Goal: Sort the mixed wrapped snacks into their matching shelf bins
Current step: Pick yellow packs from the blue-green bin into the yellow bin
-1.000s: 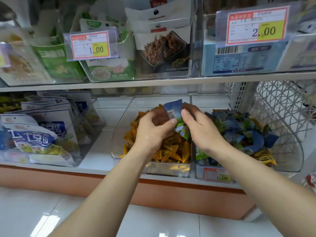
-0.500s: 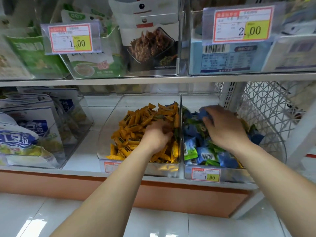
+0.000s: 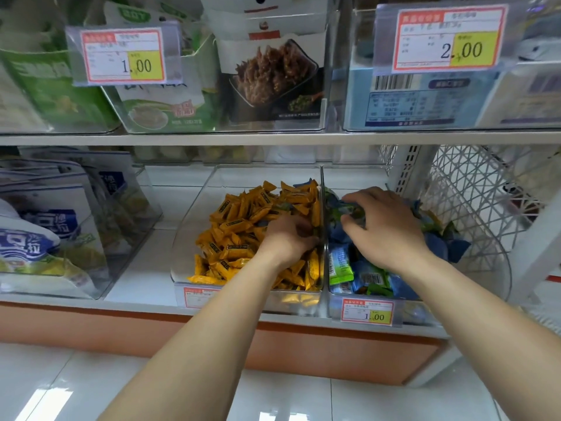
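Two clear bins stand side by side on the lower shelf. The left bin is heaped with orange wrapped snacks, with a blue wrapper poking out at its back. The right bin holds blue and green wrapped snacks. My left hand is dug into the orange pile beside the divider, its fingertips buried, so any hold is hidden. My right hand rests palm down on the blue and green pile with its fingers spread.
A white wire basket stands right of the bins. Clear bins of blue-and-white pouches fill the left of the shelf. The upper shelf edge hangs just above my hands, carrying packets and price tags. A white tiled floor lies below.
A second ago both hands held a blue wrapper above the bins. My right hand carried it down into the right bin and my left hand dropped into the orange pile.
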A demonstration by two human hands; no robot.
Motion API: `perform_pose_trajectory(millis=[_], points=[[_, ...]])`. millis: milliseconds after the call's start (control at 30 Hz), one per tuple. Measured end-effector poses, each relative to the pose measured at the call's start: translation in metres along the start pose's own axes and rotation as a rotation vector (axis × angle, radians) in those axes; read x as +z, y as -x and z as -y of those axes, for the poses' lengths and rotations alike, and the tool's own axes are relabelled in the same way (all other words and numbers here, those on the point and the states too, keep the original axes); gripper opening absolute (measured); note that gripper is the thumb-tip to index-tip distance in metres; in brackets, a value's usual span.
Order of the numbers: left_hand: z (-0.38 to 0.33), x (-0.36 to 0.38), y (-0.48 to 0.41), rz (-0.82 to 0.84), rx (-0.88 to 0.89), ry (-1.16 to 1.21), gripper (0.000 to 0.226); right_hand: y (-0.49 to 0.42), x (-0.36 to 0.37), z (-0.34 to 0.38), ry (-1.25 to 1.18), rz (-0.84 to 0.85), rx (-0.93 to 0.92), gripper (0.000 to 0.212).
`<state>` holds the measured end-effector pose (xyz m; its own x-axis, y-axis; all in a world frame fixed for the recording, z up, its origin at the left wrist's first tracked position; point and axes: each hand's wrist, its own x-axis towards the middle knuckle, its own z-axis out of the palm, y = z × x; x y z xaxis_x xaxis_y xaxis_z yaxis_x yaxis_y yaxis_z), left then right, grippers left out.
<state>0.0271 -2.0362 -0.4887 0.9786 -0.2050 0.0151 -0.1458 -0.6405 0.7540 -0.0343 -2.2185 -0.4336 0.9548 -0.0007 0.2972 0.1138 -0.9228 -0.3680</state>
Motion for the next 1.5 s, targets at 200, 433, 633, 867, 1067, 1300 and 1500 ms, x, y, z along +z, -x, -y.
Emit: perform_pose_trajectory(millis=[200,433,633,867,1067,1300,1500], points=[[-0.007,-0.036,0.017,-0.069,0.075,0.132,0.013,-0.001,0.003,0.007,-0.143,-0.048,-0.055,0.033],[-0.014,-0.075,0.056,0.057,0.117,0.522,0.009,0.002,0.010,0.042,-0.495,0.142,-0.179,0.021],[-0.006,-0.067,0.023,-0.284,0.047,0.069,0.018,0.003,-0.012,-0.002,-0.322,-0.314,-0.062,0.008],[0.006,-0.061,-0.034,-0.072,0.026,-0.285,0.039,0.001,-0.004,-0.010,0.101,-0.034,0.015,0.032],[0.013,-0.044,-0.044,-0.038,0.042,-0.369,0.032,-0.003,0.021,0.020,-0.015,0.161,-0.147,0.067],[0.024,-0.058,-0.027,-0.014,0.047,-0.202,0.024,-0.004,0.034,0.016,-0.035,0.255,-0.133,0.075],[0.019,-0.089,0.007,-0.201,0.095,-0.029,0.028,-0.004,0.032,0.017,-0.037,0.175,-0.146,0.078]])
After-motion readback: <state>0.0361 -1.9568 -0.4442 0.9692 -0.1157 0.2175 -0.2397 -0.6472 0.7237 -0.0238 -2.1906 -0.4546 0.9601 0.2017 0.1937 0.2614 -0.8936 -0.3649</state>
